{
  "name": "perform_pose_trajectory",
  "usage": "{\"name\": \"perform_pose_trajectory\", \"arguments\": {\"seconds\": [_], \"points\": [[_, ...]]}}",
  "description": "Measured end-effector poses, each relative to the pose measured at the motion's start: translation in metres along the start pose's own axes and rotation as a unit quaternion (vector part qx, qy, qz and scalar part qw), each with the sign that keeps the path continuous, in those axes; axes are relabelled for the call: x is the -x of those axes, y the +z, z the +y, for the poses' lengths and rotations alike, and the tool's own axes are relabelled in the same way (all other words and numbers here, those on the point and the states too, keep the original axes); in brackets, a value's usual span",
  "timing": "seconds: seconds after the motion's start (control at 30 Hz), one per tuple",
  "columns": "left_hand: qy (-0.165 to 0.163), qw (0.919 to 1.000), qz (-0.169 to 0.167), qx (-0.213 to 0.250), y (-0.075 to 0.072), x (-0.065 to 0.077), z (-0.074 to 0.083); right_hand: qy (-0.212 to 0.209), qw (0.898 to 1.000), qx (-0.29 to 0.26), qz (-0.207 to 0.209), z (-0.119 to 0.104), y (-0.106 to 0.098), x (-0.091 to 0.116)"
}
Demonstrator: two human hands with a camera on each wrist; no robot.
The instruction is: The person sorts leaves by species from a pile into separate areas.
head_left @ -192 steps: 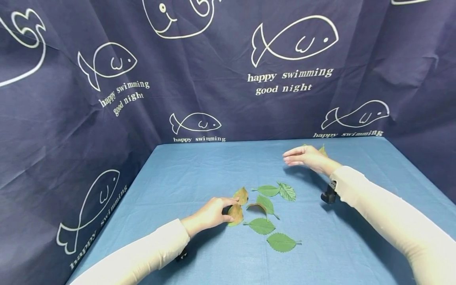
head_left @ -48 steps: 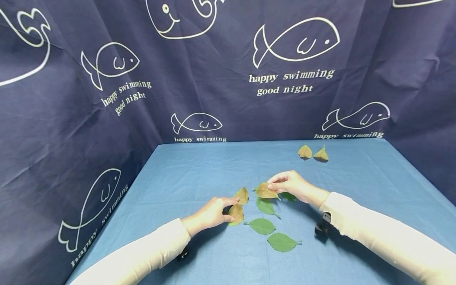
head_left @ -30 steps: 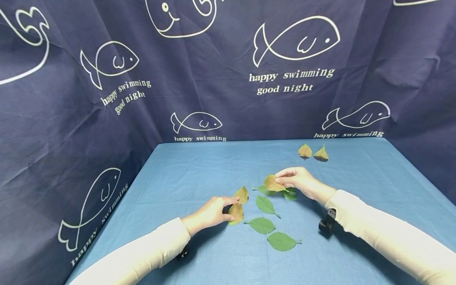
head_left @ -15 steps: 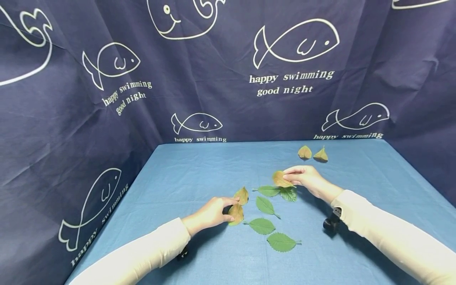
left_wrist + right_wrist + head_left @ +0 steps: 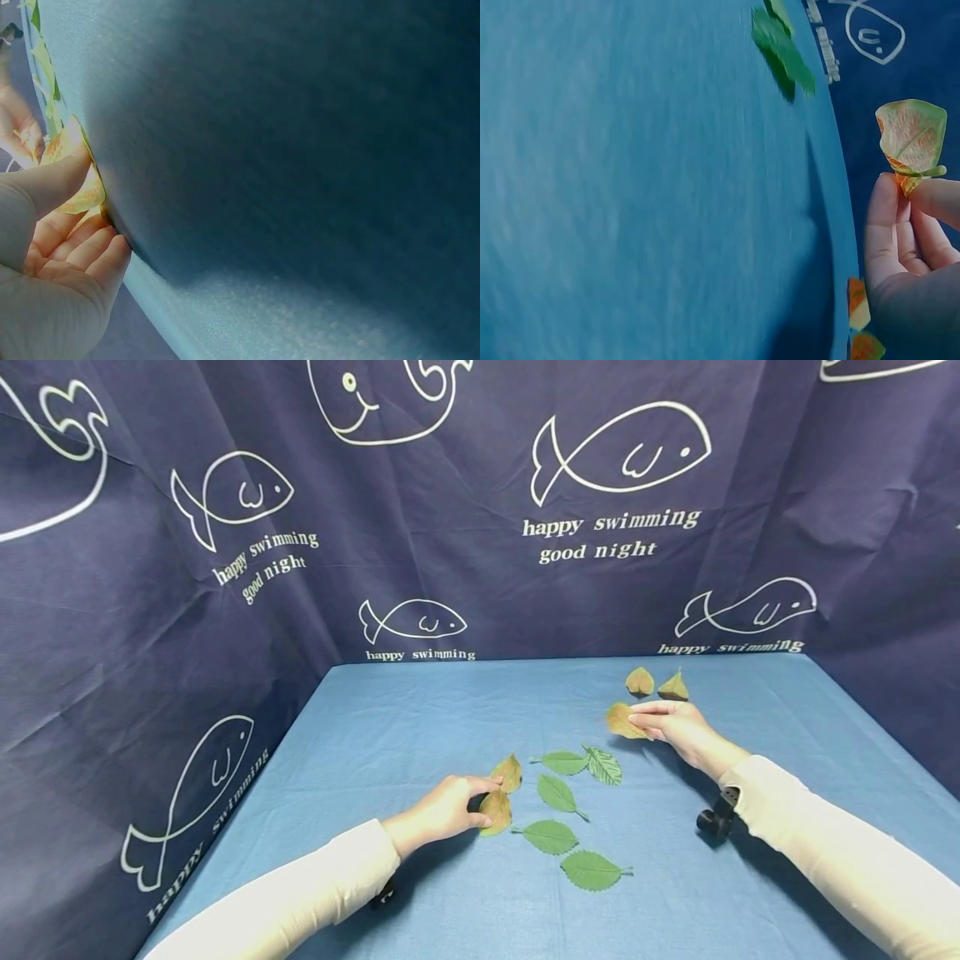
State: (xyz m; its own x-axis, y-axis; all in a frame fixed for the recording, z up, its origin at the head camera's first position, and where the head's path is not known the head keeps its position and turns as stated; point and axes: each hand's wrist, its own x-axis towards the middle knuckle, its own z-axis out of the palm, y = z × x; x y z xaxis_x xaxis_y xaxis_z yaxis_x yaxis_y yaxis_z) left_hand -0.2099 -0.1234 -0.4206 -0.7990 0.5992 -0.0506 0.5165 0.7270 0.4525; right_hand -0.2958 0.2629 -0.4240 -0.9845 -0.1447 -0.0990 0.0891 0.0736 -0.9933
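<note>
Pinched by the stem end between thumb and fingers of my right hand (image 5: 682, 728) is a yellow-brown leaf (image 5: 621, 721), raised off the table toward the back right. The right wrist view shows this leaf (image 5: 913, 135) above my fingertips. My left hand (image 5: 444, 810) rests on the table at two yellow-brown leaves: the thumb touches the nearer leaf (image 5: 496, 814), the index finger the farther leaf (image 5: 507, 772). In the left wrist view the thumb lies across a yellow leaf (image 5: 86, 199), apart from the fingertips.
Several green leaves lie mid-table, among them a front leaf (image 5: 591, 870) and a ribbed leaf (image 5: 603, 766). Two more yellow-brown leaves, a left one (image 5: 640, 681) and a right one (image 5: 674, 686), lie beyond my right hand. Dark printed curtains (image 5: 487, 560) stand behind and beside the blue table (image 5: 420, 718).
My right hand took a yellow-brown leaf from among the green leaves and carried it back and right, toward the two far yellow-brown leaves. The left hand stays in place.
</note>
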Motion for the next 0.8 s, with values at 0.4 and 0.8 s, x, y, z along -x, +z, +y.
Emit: {"name": "perform_pose_trajectory", "arguments": {"seconds": [0.4,0.8], "points": [[-0.006,1.0,0.002,-0.004,-0.001,0.001,0.001,0.018,1.0,0.0,0.019,0.003,-0.023,-0.006],[-0.006,0.9999,0.001,-0.01,-0.001,0.001,0.006,0.024,0.999,0.013,0.02,0.005,-0.055,-0.005]]}}
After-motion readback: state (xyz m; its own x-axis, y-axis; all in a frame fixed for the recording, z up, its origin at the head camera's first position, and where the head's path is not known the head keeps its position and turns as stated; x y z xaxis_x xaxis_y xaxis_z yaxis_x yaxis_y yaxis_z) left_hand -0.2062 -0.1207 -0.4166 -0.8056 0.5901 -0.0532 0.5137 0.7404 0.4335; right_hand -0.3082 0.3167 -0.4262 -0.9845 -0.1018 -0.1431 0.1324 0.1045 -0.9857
